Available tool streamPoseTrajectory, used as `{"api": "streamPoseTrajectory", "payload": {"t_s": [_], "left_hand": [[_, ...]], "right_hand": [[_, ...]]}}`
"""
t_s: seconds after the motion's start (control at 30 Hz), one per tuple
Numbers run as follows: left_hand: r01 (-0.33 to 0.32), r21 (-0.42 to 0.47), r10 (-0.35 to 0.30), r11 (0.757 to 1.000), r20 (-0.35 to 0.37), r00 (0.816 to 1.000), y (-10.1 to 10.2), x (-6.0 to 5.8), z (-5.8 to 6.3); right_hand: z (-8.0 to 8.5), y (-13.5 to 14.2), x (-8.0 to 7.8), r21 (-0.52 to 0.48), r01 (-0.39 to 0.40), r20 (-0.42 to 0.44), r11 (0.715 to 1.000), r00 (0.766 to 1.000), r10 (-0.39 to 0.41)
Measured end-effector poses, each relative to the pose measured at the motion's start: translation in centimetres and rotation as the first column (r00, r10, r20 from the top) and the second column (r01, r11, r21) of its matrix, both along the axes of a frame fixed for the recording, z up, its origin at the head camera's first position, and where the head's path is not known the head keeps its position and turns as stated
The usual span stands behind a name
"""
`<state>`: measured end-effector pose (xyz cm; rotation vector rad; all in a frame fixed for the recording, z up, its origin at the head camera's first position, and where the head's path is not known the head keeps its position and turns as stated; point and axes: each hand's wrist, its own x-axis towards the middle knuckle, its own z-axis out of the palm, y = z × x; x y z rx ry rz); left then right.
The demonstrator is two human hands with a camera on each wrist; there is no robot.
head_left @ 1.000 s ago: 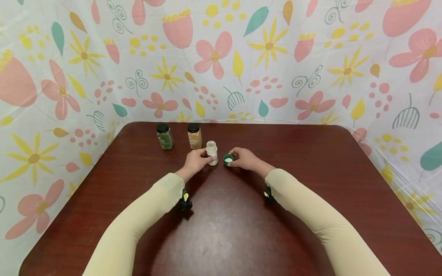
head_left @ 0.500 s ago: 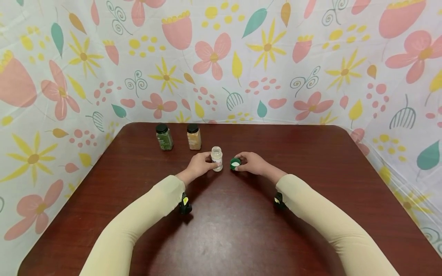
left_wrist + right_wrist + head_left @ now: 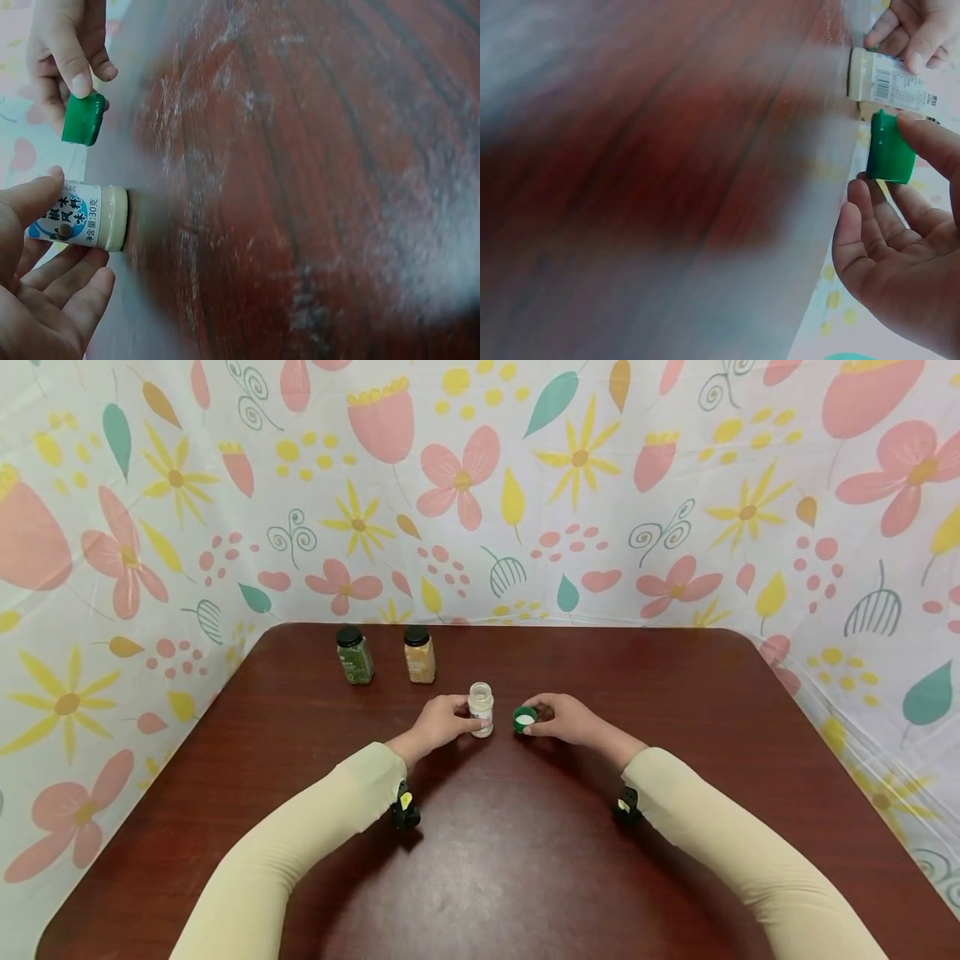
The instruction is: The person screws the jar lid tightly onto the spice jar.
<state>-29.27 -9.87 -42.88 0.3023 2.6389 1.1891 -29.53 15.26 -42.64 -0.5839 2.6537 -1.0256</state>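
Observation:
A small clear seasoning bottle (image 3: 481, 710) with a printed label and no lid on its mouth stands upright on the table. My left hand (image 3: 441, 721) grips it from the left, thumb on the near side; in the left wrist view the thumb and fingers lie around the labelled bottle (image 3: 79, 216). Just to the right, my right hand (image 3: 564, 718) pinches a green cap (image 3: 524, 720), its white inside facing up. Thumb and fingers hold the cap (image 3: 892, 148) by its sides in the right wrist view. Bottle and cap are a short gap apart.
Behind and to the left stand two black-lidded jars, one with green contents (image 3: 356, 658) and one with yellowish contents (image 3: 420, 658). A dark red-brown table (image 3: 480, 860) lies beneath everything. A flower-patterned cloth (image 3: 480, 493) hangs along its back and sides.
Both hands have moved right and slightly nearer, the left with the bottle and the right with the green cap. Both grips stay the same, and the jars stand where they were.

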Motion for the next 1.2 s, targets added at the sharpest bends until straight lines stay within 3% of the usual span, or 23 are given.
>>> {"api": "streamPoseTrajectory", "payload": {"t_s": [0.43,1.2], "left_hand": [[0.048,0.006,-0.048,0.999,-0.048,0.998,1.1,0.9,0.2],[0.127,0.035,-0.127,0.991,-0.011,0.992,3.9,2.8,0.3]], "right_hand": [[0.9,1.5,1.5,-0.018,-0.026,-0.006,0.999,1.000,0.026],[2.2,3.8,3.9,-0.100,0.036,-0.011,0.994,0.999,-0.037]]}}
